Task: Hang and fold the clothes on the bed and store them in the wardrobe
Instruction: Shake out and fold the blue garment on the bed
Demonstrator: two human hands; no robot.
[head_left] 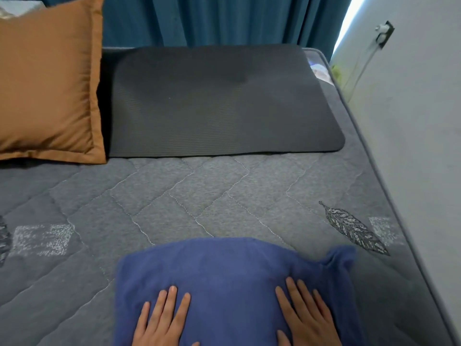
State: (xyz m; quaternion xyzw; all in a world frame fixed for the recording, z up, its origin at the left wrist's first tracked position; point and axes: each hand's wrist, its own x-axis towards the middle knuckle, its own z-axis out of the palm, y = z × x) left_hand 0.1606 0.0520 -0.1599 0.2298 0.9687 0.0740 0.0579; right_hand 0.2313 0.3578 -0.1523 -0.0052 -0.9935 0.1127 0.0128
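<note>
The blue garment [232, 278] lies folded into a rough rectangle on the near part of the bed [174, 196], close to the bottom edge of our view. We cannot tell what kind of clothing it is. Its far right corner is bunched up into a small peak.

Both hands rest flat on top of it, palms down. The left hand [162, 320] sits on the near left part of the fabric, its fingers [172, 303] straight and slightly spread, pointing away from us. The right hand [306, 318] lies on the near right part, its fingers [294, 293] also straight and a little apart. Neither hand grips or pinches the cloth.

The bed's surface is a grey quilted cover with wavy diamond stitching, and a feather motif [354, 228] is embroidered just to the right of the garment. Farther up the bed we find a dark grey ribbed pillow [219, 101] lying flat. Beside it on the left, an orange cushion [47, 78] overlaps its edge.

Behind the head of the bed hangs a teal curtain [212, 18]. Along the right side runs a pale wall [411, 121] carrying a socket [384, 33] with a plug in it, and a cable [359, 68] trails down from the plug.
</note>
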